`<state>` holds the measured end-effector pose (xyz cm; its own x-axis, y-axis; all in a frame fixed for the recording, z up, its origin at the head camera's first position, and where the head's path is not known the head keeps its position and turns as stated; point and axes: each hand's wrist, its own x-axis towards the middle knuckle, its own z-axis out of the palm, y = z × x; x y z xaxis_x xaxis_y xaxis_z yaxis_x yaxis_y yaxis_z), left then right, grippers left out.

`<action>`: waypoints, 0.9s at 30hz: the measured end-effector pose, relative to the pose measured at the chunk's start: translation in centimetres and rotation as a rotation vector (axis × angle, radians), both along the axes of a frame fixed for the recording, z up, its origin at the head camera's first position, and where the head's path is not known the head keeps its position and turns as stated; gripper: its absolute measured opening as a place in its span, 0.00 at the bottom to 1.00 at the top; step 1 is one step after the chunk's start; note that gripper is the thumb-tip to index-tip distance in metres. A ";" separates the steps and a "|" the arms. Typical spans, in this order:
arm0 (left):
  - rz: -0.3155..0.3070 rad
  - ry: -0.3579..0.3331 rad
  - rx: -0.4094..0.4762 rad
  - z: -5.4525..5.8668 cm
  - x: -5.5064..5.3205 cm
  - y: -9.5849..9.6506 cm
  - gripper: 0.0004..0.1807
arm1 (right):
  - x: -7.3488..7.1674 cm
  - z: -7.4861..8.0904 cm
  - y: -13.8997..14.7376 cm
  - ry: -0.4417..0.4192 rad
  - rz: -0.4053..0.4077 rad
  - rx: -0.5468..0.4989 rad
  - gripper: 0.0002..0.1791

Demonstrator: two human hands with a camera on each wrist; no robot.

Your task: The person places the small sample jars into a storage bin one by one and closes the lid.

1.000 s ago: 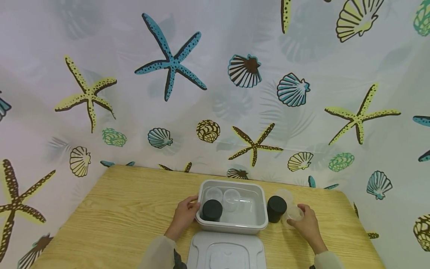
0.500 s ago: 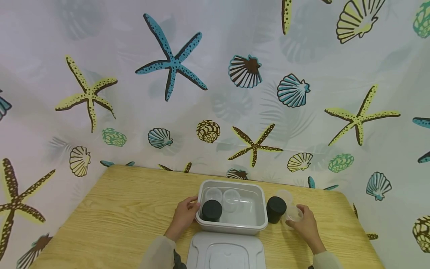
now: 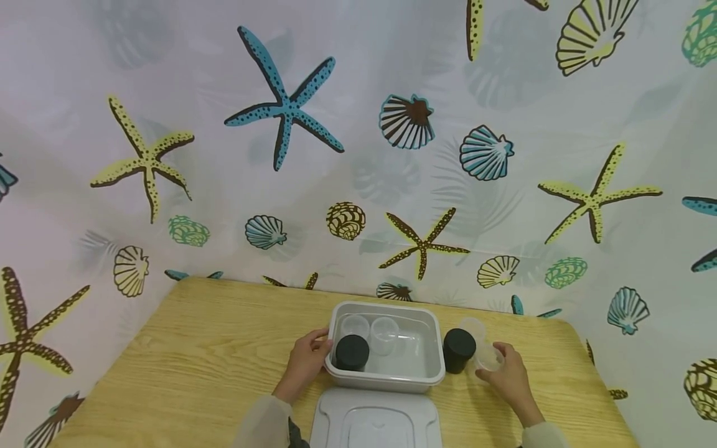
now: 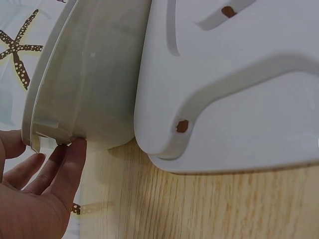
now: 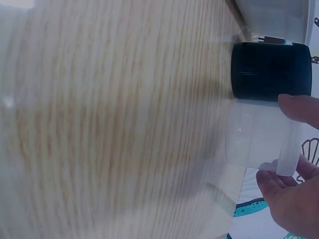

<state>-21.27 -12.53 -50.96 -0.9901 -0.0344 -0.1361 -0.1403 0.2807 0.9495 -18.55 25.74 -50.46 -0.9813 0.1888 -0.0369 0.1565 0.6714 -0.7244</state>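
Note:
My left hand (image 3: 305,362) holds the left rim of a light grey plastic box (image 3: 386,381); the left wrist view has the thumb on the rim and fingertips beneath it. Inside the box, towards its left, are a black jar (image 3: 352,353) and two clear plastic jars, one at the back corner (image 3: 355,325) and one beside it (image 3: 384,333). Right of the box, my right hand (image 3: 512,376) grips a clear jar (image 5: 256,134) between thumb and fingers. That jar stands right beside another black jar (image 5: 270,71). A further clear jar (image 3: 473,325) is behind them.
The box's grey lid (image 3: 376,420) lies flat on the wooden table (image 3: 224,348), in front of the box. A curtain (image 3: 358,155) printed with starfish and shells hangs along the table's back and sides.
The view has shifted very slightly. Both hands keep their holds on the box rim and the clear jar, and the jars stay where they were.

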 end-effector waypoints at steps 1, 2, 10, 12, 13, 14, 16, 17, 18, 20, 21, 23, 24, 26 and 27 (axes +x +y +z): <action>0.001 -0.001 0.004 0.0 0.0 0.0 0.20 | 0.1 0.1 0.0 0.003 0.001 0.003 0.40; 0.001 -0.001 0.007 0.0 0.0 0.0 0.20 | 0.1 0.1 0.0 0.006 0.002 0.004 0.40; 0.000 0.000 0.025 -0.1 0.0 0.0 0.20 | 0.9 1.0 0.0 0.010 0.016 0.017 0.39; -0.003 -0.003 0.030 -0.1 0.0 0.0 0.20 | 1.0 1.2 0.0 0.011 0.019 0.022 0.39; -0.005 -0.004 0.035 -0.1 0.0 0.0 0.20 | 1.0 1.3 0.0 0.012 0.023 0.023 0.39; -0.006 -0.005 0.040 -0.1 0.0 0.0 0.20 | 1.1 1.4 0.0 0.012 0.025 0.025 0.39; -0.009 -0.004 0.049 -0.1 0.0 0.0 0.20 | 1.2 1.6 0.0 0.008 0.029 0.025 0.40; -0.010 -0.003 0.051 -0.2 0.0 0.0 0.20 | 1.3 1.6 0.0 0.006 0.030 0.024 0.40; -0.010 -0.002 0.054 -0.2 0.0 0.0 0.20 | 1.3 1.7 0.0 0.003 0.031 0.022 0.40; -0.011 -0.001 0.054 -0.2 0.0 0.0 0.20 | 1.5 1.8 0.0 -0.005 0.030 0.016 0.40; -0.011 -0.002 0.054 -0.2 0.0 -0.1 0.20 | 1.5 1.8 -0.1 -0.007 0.030 0.016 0.41; -0.012 -0.003 0.054 -0.2 0.0 -0.1 0.20 | 1.6 2.0 -0.1 -0.007 0.027 0.016 0.41; -0.011 -0.003 0.053 -0.2 0.0 -0.1 0.20 | 1.7 2.0 -0.1 -0.008 0.027 0.016 0.41; -0.010 -0.003 0.052 -0.2 0.0 -0.1 0.20 | 1.8 2.1 -0.2 -0.006 0.026 0.020 0.40; -0.011 -0.004 0.052 -0.2 0.0 -0.1 0.20 | 1.8 2.2 -0.2 -0.004 0.027 0.021 0.40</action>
<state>-21.24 -12.60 -51.17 -0.9898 -0.0167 -0.1412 -0.1412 0.2322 0.9624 -16.73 25.51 -48.27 -0.9859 0.1633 -0.0373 0.1412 0.6905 -0.7094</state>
